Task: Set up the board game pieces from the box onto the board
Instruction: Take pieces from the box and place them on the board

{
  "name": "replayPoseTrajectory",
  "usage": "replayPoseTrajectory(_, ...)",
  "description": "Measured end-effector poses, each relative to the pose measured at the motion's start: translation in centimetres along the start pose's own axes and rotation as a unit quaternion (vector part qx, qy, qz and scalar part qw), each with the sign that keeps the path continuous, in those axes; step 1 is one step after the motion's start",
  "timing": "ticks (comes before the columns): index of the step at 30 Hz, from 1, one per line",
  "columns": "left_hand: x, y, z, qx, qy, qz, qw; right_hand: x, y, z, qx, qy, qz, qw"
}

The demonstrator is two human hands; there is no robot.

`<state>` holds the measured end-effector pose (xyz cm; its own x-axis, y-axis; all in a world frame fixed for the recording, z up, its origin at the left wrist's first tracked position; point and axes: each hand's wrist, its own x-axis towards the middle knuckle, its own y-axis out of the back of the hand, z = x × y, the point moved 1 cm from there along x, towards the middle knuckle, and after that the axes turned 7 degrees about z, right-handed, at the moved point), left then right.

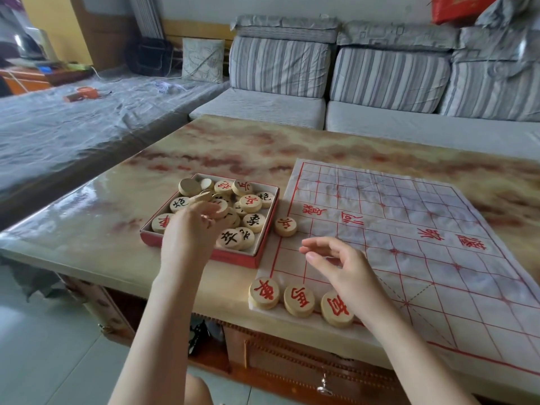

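Note:
A red cardboard box [233, 257] on the table holds several round wooden game pieces [253, 222] with red or black characters. My left hand [187, 232] reaches into the box, its fingertips at a tilted piece [201, 196]; a grip on it does not show clearly. To the right lies the white paper board [409, 229] with a red grid. Three red-marked pieces [298, 301] stand along its near left edge, and one more piece [285, 226] sits on its left edge beside the box. My right hand [344, 270] hovers over the board's near left part, fingers loosely curved, holding nothing.
The marbled tabletop [233, 141] stretches behind the box and board. A grey striped sofa [365, 92] runs along the far side and a covered seat [73, 127] lies to the left. Below the table's near edge are drawers [306, 369].

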<state>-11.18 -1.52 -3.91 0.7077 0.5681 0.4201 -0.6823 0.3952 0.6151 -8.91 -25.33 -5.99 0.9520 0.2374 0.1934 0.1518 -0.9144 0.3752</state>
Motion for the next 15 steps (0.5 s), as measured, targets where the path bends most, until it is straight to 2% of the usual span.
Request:
replayPoseTrajectory(3,0.8,0.8,-1.4,-0.004,0.030,0.041,0.999,0.8,-0.7,-0.7,0.013,0.006,-0.008,1.000)
replayPoseTrajectory(8,1.3,0.6,-2.9,0.032,0.093,-0.010,0.995,4.1,-3.4,-3.4,0.006,0.053,-0.040,0.998)
replayPoseTrajectory(11,1.5,0.5,-2.7,0.016,0.089,-0.008,0.996,6.8,-6.5,-5.0,-0.032,0.086,-0.044,0.995)
replayPoseTrajectory(15,1.6,0.9,-2.9,-0.033,0.085,0.023,0.996,9.6,-11.4,-5.8,-0.128,0.087,-0.077,0.985)
